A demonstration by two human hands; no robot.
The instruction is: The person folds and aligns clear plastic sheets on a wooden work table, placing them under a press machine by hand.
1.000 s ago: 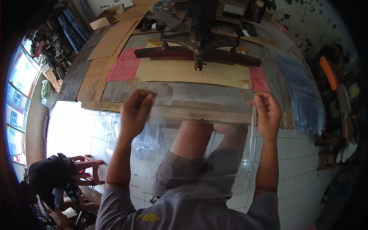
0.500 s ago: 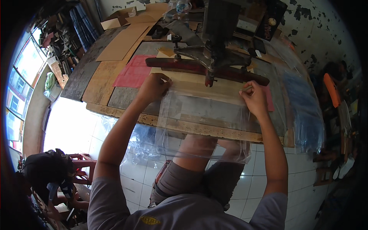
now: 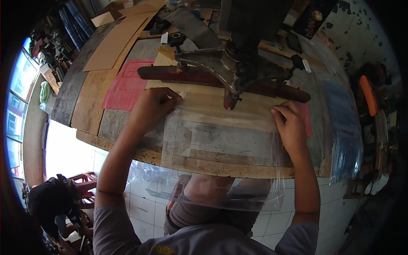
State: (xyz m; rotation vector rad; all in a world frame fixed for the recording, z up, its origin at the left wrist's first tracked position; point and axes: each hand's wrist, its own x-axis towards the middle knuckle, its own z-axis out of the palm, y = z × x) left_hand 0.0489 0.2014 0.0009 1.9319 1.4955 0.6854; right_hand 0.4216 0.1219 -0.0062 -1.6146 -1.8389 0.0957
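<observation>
A clear plastic sheet point(image 3: 229, 138) stretches between my hands, and its lower end hangs over the table's front edge above my lap. My left hand point(image 3: 151, 108) pinches the sheet near its far left corner. On the other side, my right hand point(image 3: 292, 124) holds the right edge, thumb and fingers together. Just beyond both hands, the dark metal head of a press point(image 3: 238, 68) carries a long red bar point(image 3: 187, 77). Under the bar lies a pale yellowish sheet point(image 3: 208, 95), partly covered by the plastic.
A red sheet point(image 3: 124, 85) lies left of the press, near brown cardboard point(image 3: 114, 44). Stacked clear plastic point(image 3: 342, 123) hangs over the table's right side. Another person point(image 3: 53, 202) is low at the left, beside a red stool point(image 3: 85, 187).
The view has come closer to the press and table. Both hands keep hold of the plastic sheet and have spread slightly farther apart in the picture.
</observation>
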